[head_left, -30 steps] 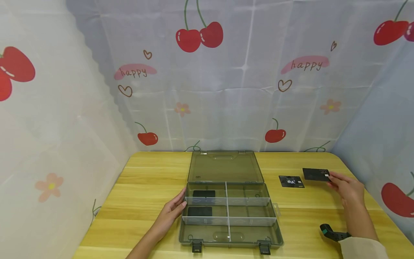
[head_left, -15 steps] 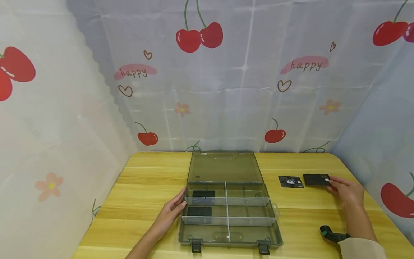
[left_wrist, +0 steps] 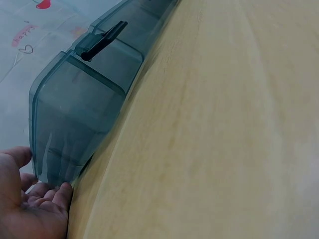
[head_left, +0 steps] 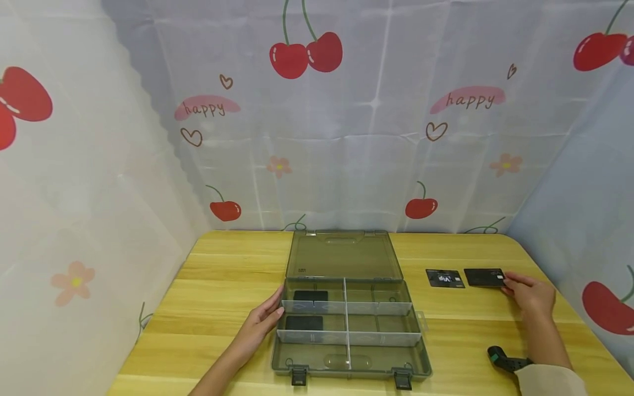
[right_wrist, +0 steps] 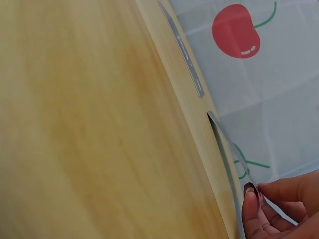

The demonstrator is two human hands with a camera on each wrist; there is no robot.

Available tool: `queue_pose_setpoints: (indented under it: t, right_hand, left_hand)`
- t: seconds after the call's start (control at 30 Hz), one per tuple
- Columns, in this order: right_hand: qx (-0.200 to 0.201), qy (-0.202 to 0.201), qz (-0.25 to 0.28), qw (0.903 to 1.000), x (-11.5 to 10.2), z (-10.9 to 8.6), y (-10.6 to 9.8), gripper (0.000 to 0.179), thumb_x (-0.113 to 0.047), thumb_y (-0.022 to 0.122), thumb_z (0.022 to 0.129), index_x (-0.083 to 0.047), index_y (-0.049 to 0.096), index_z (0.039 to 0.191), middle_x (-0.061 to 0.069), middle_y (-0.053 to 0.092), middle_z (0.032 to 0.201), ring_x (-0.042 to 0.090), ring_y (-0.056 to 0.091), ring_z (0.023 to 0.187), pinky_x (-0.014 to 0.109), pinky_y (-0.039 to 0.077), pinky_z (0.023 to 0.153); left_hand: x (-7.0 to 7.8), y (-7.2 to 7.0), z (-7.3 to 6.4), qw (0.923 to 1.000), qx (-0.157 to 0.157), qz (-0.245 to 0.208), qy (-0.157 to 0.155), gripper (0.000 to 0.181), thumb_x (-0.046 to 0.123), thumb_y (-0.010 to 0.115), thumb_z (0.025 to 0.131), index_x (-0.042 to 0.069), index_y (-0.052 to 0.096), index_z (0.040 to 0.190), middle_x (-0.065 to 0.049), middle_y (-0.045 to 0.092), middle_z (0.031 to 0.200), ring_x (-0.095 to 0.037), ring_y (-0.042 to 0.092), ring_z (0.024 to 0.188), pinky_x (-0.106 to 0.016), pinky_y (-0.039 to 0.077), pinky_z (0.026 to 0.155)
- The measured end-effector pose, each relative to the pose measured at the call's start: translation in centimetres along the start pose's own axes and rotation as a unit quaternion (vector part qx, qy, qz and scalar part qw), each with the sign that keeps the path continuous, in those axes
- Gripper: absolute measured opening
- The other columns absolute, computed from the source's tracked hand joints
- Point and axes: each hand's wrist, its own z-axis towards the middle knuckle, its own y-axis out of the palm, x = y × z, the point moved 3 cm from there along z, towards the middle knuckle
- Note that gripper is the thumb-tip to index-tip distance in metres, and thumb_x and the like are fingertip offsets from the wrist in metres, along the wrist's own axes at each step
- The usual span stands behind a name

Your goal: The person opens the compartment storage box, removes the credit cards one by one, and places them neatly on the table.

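My right hand (head_left: 532, 300) pinches the right end of a black VIP card (head_left: 481, 278) at the table's right. In the right wrist view, the card's far end meets the tabletop while the pinched end tilts up. Beside it lies a second black Vip card (head_left: 444, 278), face up. On the left, my left hand (head_left: 261, 320) grips the side of a smoky see-through compartment box (head_left: 359, 375), thumb at the rim and fingers by the bottom edge. One dark card (head_left: 311, 296) rests in the back left compartment, another dark card (head_left: 304, 323) in the middle left one.
The box's lid (head_left: 344, 256) is folded back towards the cherry-print curtain (head_left: 346, 181). Pale dividers (head_left: 348, 319) split the box, and two latches (head_left: 299, 377) hang at its front. A black wrist strap (head_left: 506, 360) sits by the right sleeve (head_left: 550, 379).
The right hand has lowered the pinched card towards the table, close beside the other Vip card. The left hand stays at the box's side.
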Motion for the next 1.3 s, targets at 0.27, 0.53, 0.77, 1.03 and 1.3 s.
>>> queue_pose_setpoints:
  t: [0.27,0.53,0.77,1.03,1.3]
  right_hand:
    - [-0.001,-0.010,-0.013,0.9999,-0.09,-0.17,0.04,0.044,0.012,0.060,0.094,-0.021,0.080,0.071,-0.016,0.068,0.067,0.001,0.069,0.062,0.020,0.060,0.060]
    - [0.003,-0.021,-0.028,0.9994,-0.02,-0.34,0.18,0.041,0.011,0.062,0.093,-0.019,0.080,0.072,-0.016,0.068,0.066,0.001,0.069,0.061,0.020,0.059,0.059]
    - [0.005,-0.021,-0.011,0.9997,0.07,-0.57,0.39,0.042,0.012,0.062,0.092,-0.018,0.080,0.069,-0.014,0.068,0.065,0.002,0.069,0.060,0.020,0.059,0.058]
    - [-0.002,-0.037,-0.048,0.9981,-0.41,-0.70,0.65,0.042,0.007,0.063,0.094,-0.023,0.078,0.069,-0.018,0.066,0.066,-0.001,0.068,0.061,0.018,0.059,0.059]
    - [0.005,-0.034,-0.079,0.9963,-0.31,-0.53,0.67,0.045,0.007,0.063,0.094,-0.026,0.076,0.066,-0.019,0.065,0.063,-0.002,0.067,0.058,0.017,0.057,0.057]
  left_hand:
    - [-0.02,-0.01,0.07,1.0000,-0.003,0.004,0.001,0.060,0.025,0.054,0.107,0.016,0.029,0.161,-0.002,0.022,0.166,-0.019,0.024,0.151,-0.032,0.035,0.115]
    - [-0.05,-0.05,-0.02,0.9999,-0.010,0.008,0.001,0.060,0.026,0.053,0.108,0.016,0.028,0.161,-0.004,0.020,0.167,-0.022,0.022,0.151,-0.038,0.033,0.116]
    - [0.01,-0.19,0.11,0.9999,-0.008,0.007,0.008,0.060,0.024,0.053,0.107,0.015,0.029,0.161,-0.003,0.021,0.166,-0.020,0.023,0.151,-0.035,0.033,0.115]
    - [-0.12,-0.15,0.08,1.0000,-0.006,0.003,0.005,0.060,0.024,0.054,0.107,0.015,0.029,0.161,-0.002,0.022,0.166,-0.018,0.023,0.151,-0.032,0.033,0.115]
    - [-0.15,-0.09,0.08,0.9999,-0.009,0.000,0.008,0.060,0.023,0.053,0.107,0.014,0.028,0.161,-0.002,0.021,0.166,-0.017,0.022,0.151,-0.031,0.032,0.115]
